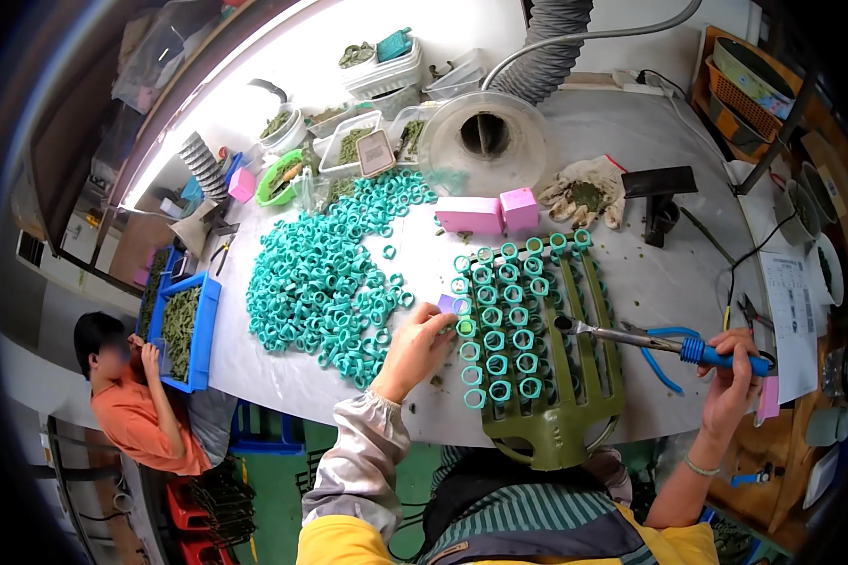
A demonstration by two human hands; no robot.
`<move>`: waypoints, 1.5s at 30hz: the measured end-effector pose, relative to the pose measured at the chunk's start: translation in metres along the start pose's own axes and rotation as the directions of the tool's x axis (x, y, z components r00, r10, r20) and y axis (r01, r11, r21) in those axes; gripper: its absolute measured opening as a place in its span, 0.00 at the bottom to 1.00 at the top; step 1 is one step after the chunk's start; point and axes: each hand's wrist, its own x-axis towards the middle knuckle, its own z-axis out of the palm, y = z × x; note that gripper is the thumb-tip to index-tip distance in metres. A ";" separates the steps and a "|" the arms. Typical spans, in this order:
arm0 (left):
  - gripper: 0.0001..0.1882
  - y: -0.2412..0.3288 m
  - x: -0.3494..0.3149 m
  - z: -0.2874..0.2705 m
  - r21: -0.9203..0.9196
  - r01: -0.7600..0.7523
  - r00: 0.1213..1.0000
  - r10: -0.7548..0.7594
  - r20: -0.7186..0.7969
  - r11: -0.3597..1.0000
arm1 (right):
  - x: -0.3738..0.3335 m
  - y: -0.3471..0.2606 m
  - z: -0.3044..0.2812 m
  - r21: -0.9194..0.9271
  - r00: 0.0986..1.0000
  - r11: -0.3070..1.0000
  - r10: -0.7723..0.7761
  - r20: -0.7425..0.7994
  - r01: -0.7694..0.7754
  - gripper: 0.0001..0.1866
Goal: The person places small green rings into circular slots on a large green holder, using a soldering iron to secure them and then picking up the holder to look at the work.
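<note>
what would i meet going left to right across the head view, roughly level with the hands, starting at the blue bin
Blue bin, pile of teal rings, left hand, olive-green slotted rack, blue-handled pliers, right hand, white printed sheet

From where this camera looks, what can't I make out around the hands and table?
In the head view:
- Left hand: its fingers hide whether it grips the purple piece.
- Blue-handled tool: tip too small to tell whether it touches the green frame.
- Heaped turquoise rings: upper ones hide those underneath.
- White sheet: print too small.
</note>
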 end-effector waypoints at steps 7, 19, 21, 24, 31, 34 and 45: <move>0.14 -0.011 -0.018 -0.014 -0.044 0.388 0.914 -0.391 -0.108 0.921 | 0.000 0.002 0.000 -0.005 1.000 1.000 -0.007 0.016 0.007 0.11; 0.17 0.036 -0.001 -0.041 -0.702 0.412 0.888 -0.426 0.169 0.580 | 0.001 -0.002 -0.001 -0.015 1.000 1.000 0.001 0.003 -0.001 0.12; 0.16 0.064 0.013 -0.035 -0.644 0.350 0.934 -0.310 0.179 0.680 | 0.001 -0.001 0.000 0.002 1.000 1.000 0.005 0.002 -0.005 0.12; 0.17 0.098 0.034 -0.010 -0.583 0.128 0.991 -0.085 0.101 0.802 | 0.002 0.000 0.000 0.022 1.000 1.000 -0.001 0.030 0.000 0.12; 0.18 0.102 0.067 0.030 -0.232 -0.092 0.996 0.086 -0.037 0.968 | 0.004 0.024 0.003 0.082 0.997 0.997 -0.017 0.072 0.011 0.12; 0.17 0.101 0.073 0.039 -0.193 -0.136 0.990 0.138 -0.004 0.972 | 0.005 0.031 0.011 0.119 0.995 0.993 -0.040 0.093 0.028 0.11; 0.17 0.095 0.081 0.032 -0.152 -0.198 0.978 0.204 0.030 0.968 | 0.008 0.010 -0.012 0.078 0.999 0.996 -0.034 0.041 0.030 0.11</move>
